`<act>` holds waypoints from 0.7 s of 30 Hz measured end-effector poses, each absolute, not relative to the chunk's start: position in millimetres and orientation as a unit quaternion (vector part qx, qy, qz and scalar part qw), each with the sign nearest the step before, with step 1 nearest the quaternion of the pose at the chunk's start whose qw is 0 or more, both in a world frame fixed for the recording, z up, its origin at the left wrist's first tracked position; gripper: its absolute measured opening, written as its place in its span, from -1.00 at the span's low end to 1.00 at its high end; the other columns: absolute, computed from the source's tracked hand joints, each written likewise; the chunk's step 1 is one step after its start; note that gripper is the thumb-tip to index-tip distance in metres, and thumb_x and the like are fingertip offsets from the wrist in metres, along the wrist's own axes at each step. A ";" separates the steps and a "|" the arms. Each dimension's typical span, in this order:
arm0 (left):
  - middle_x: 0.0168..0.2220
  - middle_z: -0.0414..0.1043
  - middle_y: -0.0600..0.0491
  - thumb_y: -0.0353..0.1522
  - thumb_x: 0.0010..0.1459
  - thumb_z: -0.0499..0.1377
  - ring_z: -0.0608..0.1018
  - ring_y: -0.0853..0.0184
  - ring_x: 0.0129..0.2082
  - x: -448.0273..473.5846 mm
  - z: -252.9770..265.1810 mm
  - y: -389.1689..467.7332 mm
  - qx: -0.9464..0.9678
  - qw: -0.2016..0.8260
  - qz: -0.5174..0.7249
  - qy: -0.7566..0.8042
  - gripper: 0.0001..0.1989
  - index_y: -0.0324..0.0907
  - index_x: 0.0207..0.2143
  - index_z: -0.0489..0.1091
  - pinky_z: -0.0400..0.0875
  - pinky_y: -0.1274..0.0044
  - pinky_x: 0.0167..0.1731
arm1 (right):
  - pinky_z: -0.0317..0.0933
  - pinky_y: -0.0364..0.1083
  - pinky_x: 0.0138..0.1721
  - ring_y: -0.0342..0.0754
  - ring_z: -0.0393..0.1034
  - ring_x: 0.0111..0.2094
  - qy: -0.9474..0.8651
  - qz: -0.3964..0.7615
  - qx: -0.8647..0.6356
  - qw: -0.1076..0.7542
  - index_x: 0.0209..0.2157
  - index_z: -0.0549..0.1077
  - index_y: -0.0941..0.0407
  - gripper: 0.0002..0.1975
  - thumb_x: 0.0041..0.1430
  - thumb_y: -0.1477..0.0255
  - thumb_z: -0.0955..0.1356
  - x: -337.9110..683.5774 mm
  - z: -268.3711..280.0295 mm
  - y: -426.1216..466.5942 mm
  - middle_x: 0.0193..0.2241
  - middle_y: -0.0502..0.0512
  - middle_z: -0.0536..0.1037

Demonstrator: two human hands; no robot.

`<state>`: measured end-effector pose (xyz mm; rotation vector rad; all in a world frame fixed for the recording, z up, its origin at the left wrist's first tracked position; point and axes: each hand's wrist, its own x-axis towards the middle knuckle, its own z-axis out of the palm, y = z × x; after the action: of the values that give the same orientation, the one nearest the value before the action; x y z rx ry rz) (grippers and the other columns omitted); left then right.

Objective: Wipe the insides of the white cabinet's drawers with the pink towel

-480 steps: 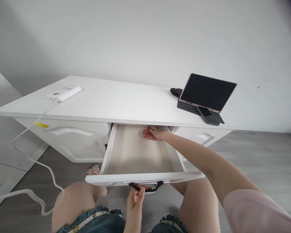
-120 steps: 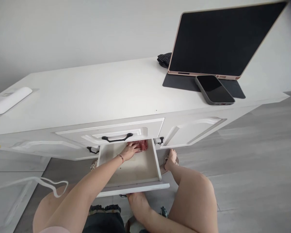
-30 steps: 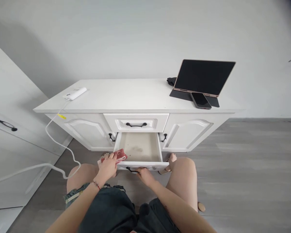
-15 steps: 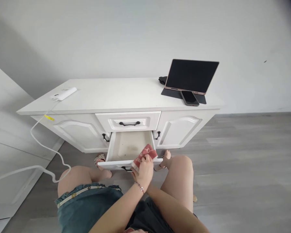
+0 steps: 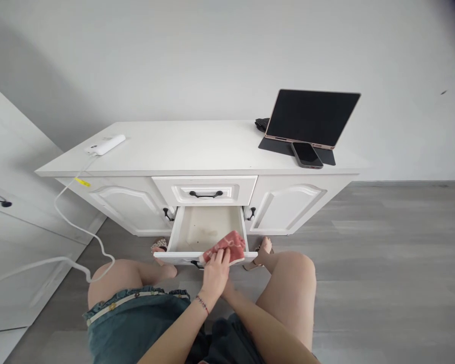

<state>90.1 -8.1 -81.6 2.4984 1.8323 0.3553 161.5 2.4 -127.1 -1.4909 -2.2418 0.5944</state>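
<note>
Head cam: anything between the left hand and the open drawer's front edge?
Yes, the red cloth: under the fingers of the left hand, overlapping the drawer's front edge in the head view. Can't tell whether it's touching.

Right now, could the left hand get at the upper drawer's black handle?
Probably yes: nothing visible blocks the space between the left hand and the black handle, above the open lower drawer. The hand holds the red cloth, though, which may hamper gripping.
</note>
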 end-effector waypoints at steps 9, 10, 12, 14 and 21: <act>-0.02 0.26 -0.16 -0.46 0.15 0.03 0.35 0.03 0.03 -24.2 -78.6 -9.5 0.704 -0.030 0.084 0.704 -0.53 -0.26 0.14 0.18 0.41 0.31 -0.12 | 0.28 -0.11 -0.20 -0.02 0.45 -0.19 -0.771 0.297 -0.530 0.190 0.01 0.36 0.10 -0.67 0.29 0.48 0.12 145.5 -158.0 -12.0 -0.03 0.16 0.44; -0.01 0.25 -0.17 -0.46 0.16 0.02 0.32 0.00 0.05 -31.1 -77.5 -9.4 0.694 -0.028 0.089 0.713 -0.54 -0.27 0.14 0.17 0.40 0.30 -0.10 | 0.29 -0.10 -0.20 -0.02 0.45 -0.20 -0.766 0.297 -0.538 0.191 0.00 0.36 0.10 -0.67 0.29 0.46 0.13 146.3 -155.8 -12.4 -0.03 0.16 0.44; 0.00 0.23 -0.16 -0.45 0.17 0.00 0.30 -0.01 0.08 -40.8 -74.4 -8.7 0.674 -0.021 0.105 0.731 -0.54 -0.26 0.14 0.12 0.38 0.29 -0.07 | 0.29 -0.09 -0.21 -0.01 0.45 -0.21 -0.750 0.294 -0.558 0.200 0.00 0.36 0.08 -0.69 0.29 0.45 0.14 148.6 -150.0 -12.5 -0.03 0.15 0.44; -0.01 0.22 -0.16 -0.43 0.19 -0.03 0.31 0.00 0.08 -46.3 -73.1 -7.7 0.650 -0.016 0.128 0.749 -0.55 -0.27 0.14 0.06 0.37 0.30 -0.05 | 0.29 -0.08 -0.20 0.00 0.46 -0.21 -0.736 0.291 -0.573 0.214 -0.04 0.39 0.08 -0.70 0.28 0.47 0.15 152.3 -144.4 -11.8 -0.06 0.15 0.46; -0.03 0.24 -0.24 -0.34 0.16 0.05 0.42 -0.01 -0.02 -45.6 -99.1 -6.3 0.525 0.001 0.263 0.810 -0.58 -0.31 0.04 0.09 0.42 0.27 -0.16 | 0.29 -0.09 -0.18 -0.03 0.44 -0.21 -0.720 0.277 -0.556 0.309 -0.19 0.46 0.09 -0.72 0.25 0.53 0.15 167.9 -130.6 -14.7 -0.19 0.14 0.51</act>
<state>-45.6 -6.3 -99.1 1.6476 2.5421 0.8246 167.9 -14.7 -130.6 -1.4707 -1.9025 0.7331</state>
